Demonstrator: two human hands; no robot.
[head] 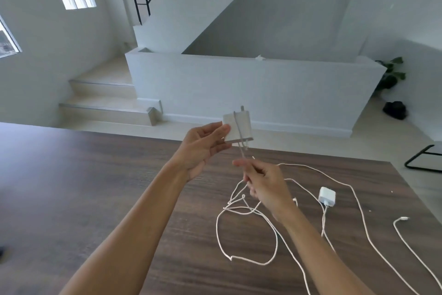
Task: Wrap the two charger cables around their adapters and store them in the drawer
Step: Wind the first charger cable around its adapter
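First wrap begun: left hand [203, 145] grips one adapter [236, 127], right hand [260, 184] pinches its cable [241, 148]; second adapter [327, 196] lies unwrapped on the table [95, 187], nothing stored.

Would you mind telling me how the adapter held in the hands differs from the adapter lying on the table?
The held adapter is lifted above the table in the left hand; the second adapter lies on it, untouched. The held one has cable crossing its face, pinched by the right hand; the other's cable trails loose. Both are white.

1 adapter [239, 127] held, other adapter [327, 196] tabled.
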